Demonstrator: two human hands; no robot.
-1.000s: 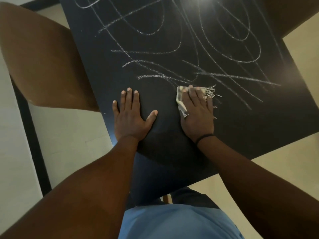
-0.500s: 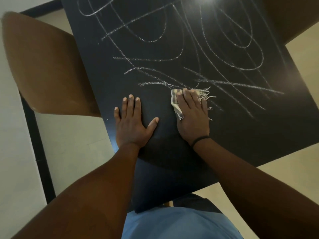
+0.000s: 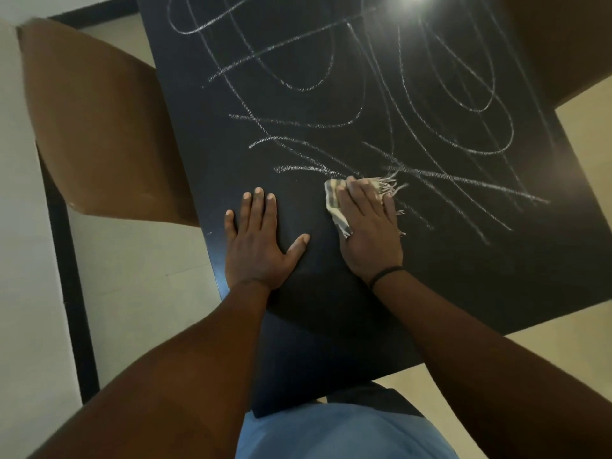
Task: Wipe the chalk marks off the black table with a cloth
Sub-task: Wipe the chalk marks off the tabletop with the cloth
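Observation:
White chalk marks [image 3: 381, 104] loop and cross over most of the black table [image 3: 480, 270]. My right hand [image 3: 369, 230] lies flat with straight fingers on a small fringed, striped cloth [image 3: 334, 202], pressing it onto the table at the near end of the scribbles. The cloth shows at my fingertips and along the thumb side; the rest is hidden under my palm. My left hand [image 3: 256, 240] rests flat on the bare table near its left edge, fingers spread, holding nothing.
A brown chair [image 3: 99, 127] stands against the table's left side, and another brown surface [image 3: 569, 41] sits at the far right corner. Pale floor tiles [image 3: 139, 276] surround the table. A black strip [image 3: 69, 286] runs along the floor at left.
My right hand has slid the cloth slightly to the left and a little away from me across the near chalk lines. My left hand has stayed put on the table.

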